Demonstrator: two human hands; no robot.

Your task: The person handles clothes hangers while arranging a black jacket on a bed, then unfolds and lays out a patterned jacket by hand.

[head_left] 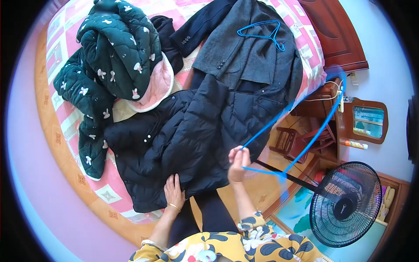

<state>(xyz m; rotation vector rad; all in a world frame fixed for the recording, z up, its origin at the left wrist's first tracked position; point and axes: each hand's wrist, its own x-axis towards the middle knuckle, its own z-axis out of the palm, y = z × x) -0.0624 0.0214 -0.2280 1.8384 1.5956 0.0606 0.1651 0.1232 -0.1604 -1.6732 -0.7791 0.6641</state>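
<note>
A black quilted jacket (187,135) lies spread across the near side of the bed. My left hand (174,191) rests flat on its lower edge, fingers stretched out. In my right hand (238,165), raised over the jacket's right side, is a blue clothes hanger (307,146); the fingers are closed round one corner and the far end is blurred by motion. Beyond the jacket lies a grey suit jacket (248,52) with another blue hanger (262,36) on top. A dark green padded garment (115,56) with white rabbit prints is heaped at the upper left.
The bed (109,194) has a pink and white checked cover. A black standing fan (346,205) is at the lower right. Past it are a wooden dresser with a mirror (369,120) and a small wooden chair (286,142). A wooden headboard (334,35) rises at the upper right.
</note>
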